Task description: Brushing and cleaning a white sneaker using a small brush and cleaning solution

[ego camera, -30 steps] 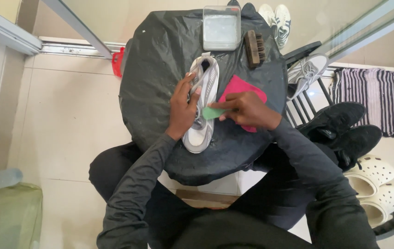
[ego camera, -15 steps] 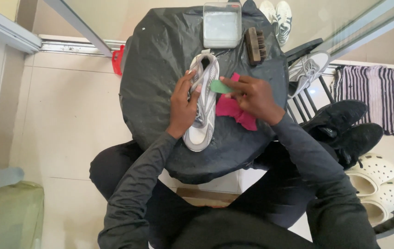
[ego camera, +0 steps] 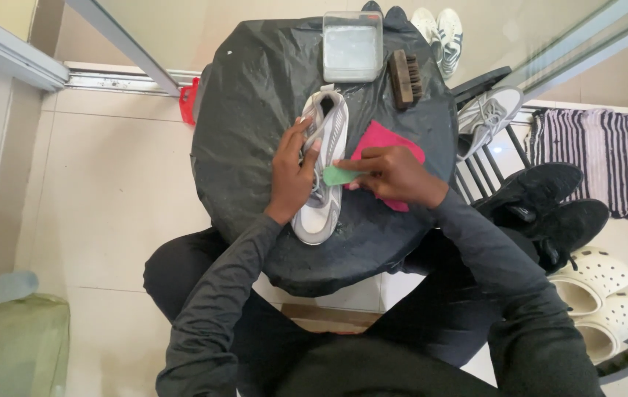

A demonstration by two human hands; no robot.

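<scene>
Centre of frame: grey-white sneaker (ego camera: 320, 176) lies on the round table w/ black cover (ego camera: 248, 125). Left hand (ego camera: 292, 173) grips its side, fingers curled round the upper. Right hand (ego camera: 395, 173) pinches a small green pad (ego camera: 338, 175) betw. thumb and fingertips, pad touching the shoe's side. Step in hand, I judge: wiping the upper. Next move needs a firm hold and short strokes. Pink cloth (ego camera: 387, 140) under the right hand; brush (ego camera: 405, 78) and clear tub (ego camera: 353, 45) at upper centre.
</scene>
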